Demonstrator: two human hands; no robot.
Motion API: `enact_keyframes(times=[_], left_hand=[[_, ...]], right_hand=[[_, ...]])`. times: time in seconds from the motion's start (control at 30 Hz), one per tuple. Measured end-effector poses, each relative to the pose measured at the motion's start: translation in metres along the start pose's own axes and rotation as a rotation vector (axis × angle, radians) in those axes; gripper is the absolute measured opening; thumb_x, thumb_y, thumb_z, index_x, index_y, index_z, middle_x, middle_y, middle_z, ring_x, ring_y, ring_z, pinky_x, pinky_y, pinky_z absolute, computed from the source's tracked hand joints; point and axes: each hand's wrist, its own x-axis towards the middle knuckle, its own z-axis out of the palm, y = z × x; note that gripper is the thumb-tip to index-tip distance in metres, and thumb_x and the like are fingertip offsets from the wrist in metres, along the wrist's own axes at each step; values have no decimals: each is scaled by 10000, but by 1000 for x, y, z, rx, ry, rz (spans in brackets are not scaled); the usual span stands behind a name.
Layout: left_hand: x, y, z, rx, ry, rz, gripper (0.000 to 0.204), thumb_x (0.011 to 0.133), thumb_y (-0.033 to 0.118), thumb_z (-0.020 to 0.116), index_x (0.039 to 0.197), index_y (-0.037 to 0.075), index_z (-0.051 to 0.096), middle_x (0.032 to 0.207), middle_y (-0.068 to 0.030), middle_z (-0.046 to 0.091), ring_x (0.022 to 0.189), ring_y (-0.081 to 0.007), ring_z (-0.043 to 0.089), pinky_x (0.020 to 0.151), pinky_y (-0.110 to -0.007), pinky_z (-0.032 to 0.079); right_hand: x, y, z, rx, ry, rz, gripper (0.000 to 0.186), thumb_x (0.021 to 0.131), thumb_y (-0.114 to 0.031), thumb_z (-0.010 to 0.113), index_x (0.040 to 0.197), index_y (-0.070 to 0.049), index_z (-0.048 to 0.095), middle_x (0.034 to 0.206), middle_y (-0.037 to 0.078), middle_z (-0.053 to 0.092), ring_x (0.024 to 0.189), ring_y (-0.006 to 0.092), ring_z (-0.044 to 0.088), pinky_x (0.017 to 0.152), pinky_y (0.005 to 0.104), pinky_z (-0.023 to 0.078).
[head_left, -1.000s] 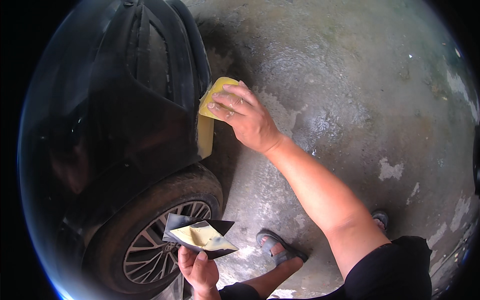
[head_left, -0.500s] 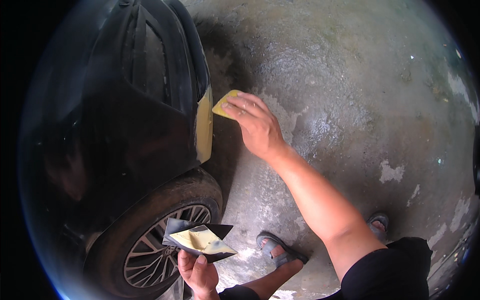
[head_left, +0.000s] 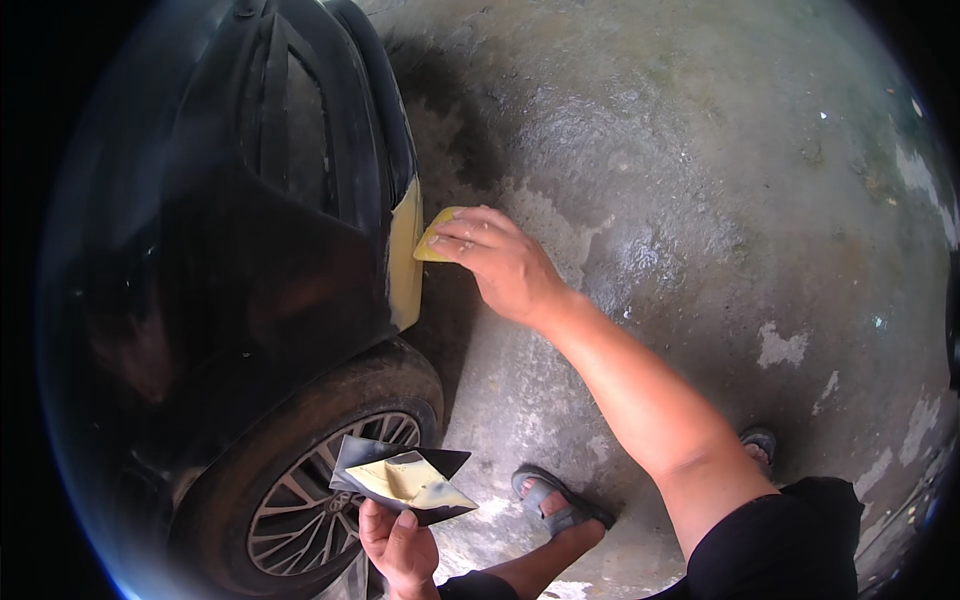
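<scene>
A person's right hand (head_left: 500, 262) grips a yellow spreader (head_left: 436, 238) between thumb and curled fingers, its edge touching the yellow filler patch (head_left: 405, 262) on the corner of a black car (head_left: 260, 250). Below the patch, beside the car's wheel (head_left: 320, 480), the left hand (head_left: 398, 545) pinches a dark mixing board (head_left: 395, 478) smeared with pale yellow filler, thumb pressed on top. A sandalled foot (head_left: 555, 500) rests on the concrete floor (head_left: 700, 180) right of the wheel. Compared with 0.5 seconds earlier, the right hand has dropped lower along the patch and the spreader has closed against it; the board has barely shifted.
</scene>
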Motion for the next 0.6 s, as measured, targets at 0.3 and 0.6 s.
enact_keyframes(times=[0.3, 0.6], left_hand=[[-2, -2, 2, -11, 15, -11, 513, 784, -45, 534, 1293, -54, 479, 1246, -165, 586, 1157, -260, 569, 1043, -400, 419], [0, -1, 4, -13, 4, -9, 507, 789, -41, 536, 1292, -53, 480, 1243, -161, 588, 1154, -258, 569, 1045, -396, 415]], right_hand=[[17, 10, 15, -36, 108, 28, 445, 755, 112, 575, 1140, -90, 669, 1152, 95, 641, 1124, 315, 567, 953, 393, 485], [18, 11, 0, -57, 115, 45, 415, 757, 116, 568, 1127, -50, 657, 1149, 95, 642, 1103, 317, 576, 941, 391, 484]])
